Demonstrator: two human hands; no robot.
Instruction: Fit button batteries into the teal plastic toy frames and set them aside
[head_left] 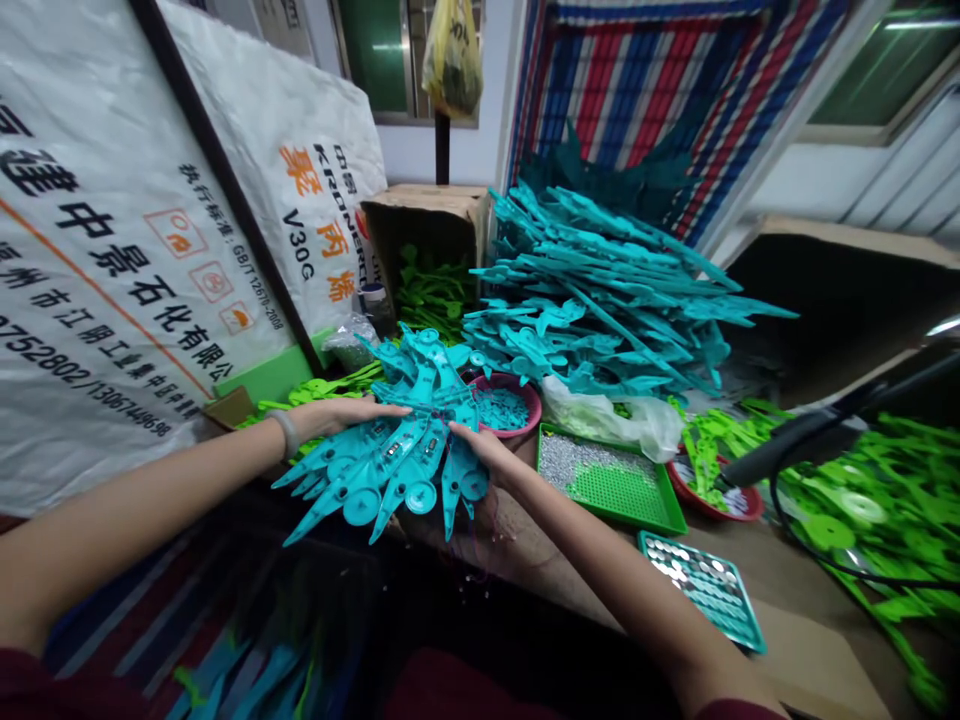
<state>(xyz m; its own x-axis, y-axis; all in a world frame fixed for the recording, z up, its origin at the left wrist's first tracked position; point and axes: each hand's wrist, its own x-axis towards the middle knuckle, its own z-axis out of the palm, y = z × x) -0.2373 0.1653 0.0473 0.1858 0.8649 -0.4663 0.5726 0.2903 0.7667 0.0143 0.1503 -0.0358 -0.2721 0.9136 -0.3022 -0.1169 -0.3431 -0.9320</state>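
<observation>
Maroon sleeves [60, 690] show nearest, at left and right; from them our arms [172, 500] reach inward. We hold a bundle [409, 455] of blue parts above the near edge of the table [780, 570]: our left hand [341, 412] pinches its left side, our right hand [484, 447] its right, each thumb on top, the fingers beneath hidden. Just beyond, a pink bowl [534, 412] holds small blue pieces [506, 408]. To its right are a green tray [671, 512] of silver bits [574, 460], a red bowl [752, 508] and, nearer, a blue tray [750, 620]. Farther right, green parts [885, 490] lie heaped. At the far side a blue pile [600, 290] stands beside a box [442, 200]. White sacking [112, 290] covers the left; striped cloth [645, 80] hangs far behind.
</observation>
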